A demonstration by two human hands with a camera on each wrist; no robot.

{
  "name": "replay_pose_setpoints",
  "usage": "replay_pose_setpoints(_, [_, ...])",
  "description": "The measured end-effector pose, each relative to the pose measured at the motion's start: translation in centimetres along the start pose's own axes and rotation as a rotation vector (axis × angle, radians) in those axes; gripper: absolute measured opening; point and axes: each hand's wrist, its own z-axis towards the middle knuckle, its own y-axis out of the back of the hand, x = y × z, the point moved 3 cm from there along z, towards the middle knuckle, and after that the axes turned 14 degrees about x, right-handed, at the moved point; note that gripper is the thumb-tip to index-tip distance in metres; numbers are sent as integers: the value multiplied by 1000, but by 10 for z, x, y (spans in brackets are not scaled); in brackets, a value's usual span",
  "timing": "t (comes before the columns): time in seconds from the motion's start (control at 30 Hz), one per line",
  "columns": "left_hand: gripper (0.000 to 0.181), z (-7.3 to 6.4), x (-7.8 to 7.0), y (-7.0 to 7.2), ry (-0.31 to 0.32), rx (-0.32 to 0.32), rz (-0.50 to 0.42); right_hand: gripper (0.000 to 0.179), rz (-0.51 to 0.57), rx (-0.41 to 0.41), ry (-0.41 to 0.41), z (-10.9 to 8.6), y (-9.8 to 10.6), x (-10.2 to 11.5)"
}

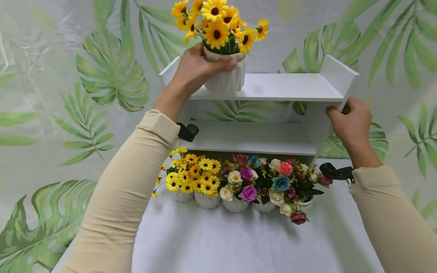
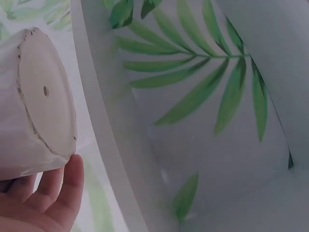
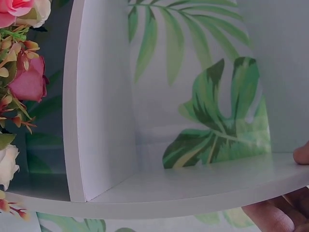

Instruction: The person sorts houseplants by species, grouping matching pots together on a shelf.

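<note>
My left hand [image 1: 201, 72] grips a white ribbed flowerpot [image 1: 227, 80] of yellow daisies [image 1: 217, 32], thumb across its front below the rim. The pot is upright and overlaps the top board of a white shelf unit [image 1: 290, 85] toward its left end. In the left wrist view the pot's underside [image 2: 55, 113] shows with a small hole, and curled fingers [image 2: 67, 193] lie against its side. My right hand [image 1: 353, 121] holds the unit's right side panel near the top board. In the right wrist view the thumb [image 3: 301, 154] is inside the panel and fingers outside.
Below the shelf's middle board [image 1: 252, 136], several white pots [image 1: 235, 206] stand in a row on the white-covered table [image 1: 239, 242]. Yellow daisies [image 1: 194, 174] fill the left ones, mixed roses [image 1: 281, 184] the right ones. A leaf-patterned cloth [image 1: 112, 72] hangs behind.
</note>
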Motion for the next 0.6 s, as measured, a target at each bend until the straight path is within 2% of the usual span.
replay_pose_setpoints(0.27, [77,32,-13,-25,41,-4,-23,45,3,22,-12,3,-5,2])
replay_pose_setpoints(0.5, [74,48,-26,-65,56,37,24,47,9,31,-28,-1,-2,0])
replay_pose_setpoints(0.6, [81,53,-34,-80,45,64,67,46,23,22,-55,-3,1,-3])
